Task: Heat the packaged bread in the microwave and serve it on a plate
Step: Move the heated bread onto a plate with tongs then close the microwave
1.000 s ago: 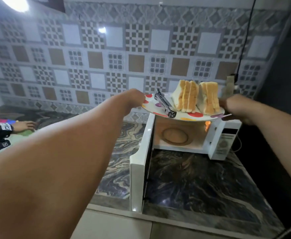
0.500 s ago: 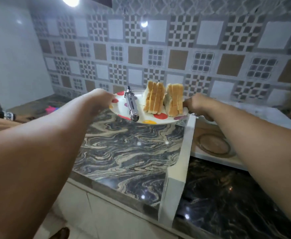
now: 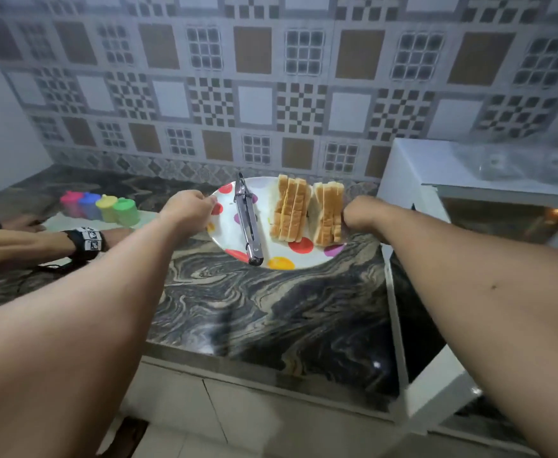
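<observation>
A white plate (image 3: 272,256) with coloured dots is held over the marbled counter (image 3: 271,309), left of the microwave (image 3: 413,173). On it stand two stacks of sliced bread (image 3: 290,209), and metal tongs (image 3: 248,223) lie along its left half. My left hand (image 3: 186,206) grips the plate's left rim. My right hand (image 3: 363,216) grips the right rim beside the bread. The microwave's door (image 3: 436,388) hangs open toward me and its cavity is lit.
Another person's forearms with marked black wristbands (image 3: 87,241) rest on the counter at the left. Several coloured small cups (image 3: 105,208) stand in a row behind them. A patterned tiled wall closes the back. The open microwave door juts out past the counter edge.
Both hands have carried the plate from in front of the microwave leftward and lower, down over the counter. My view has swung left with it.
</observation>
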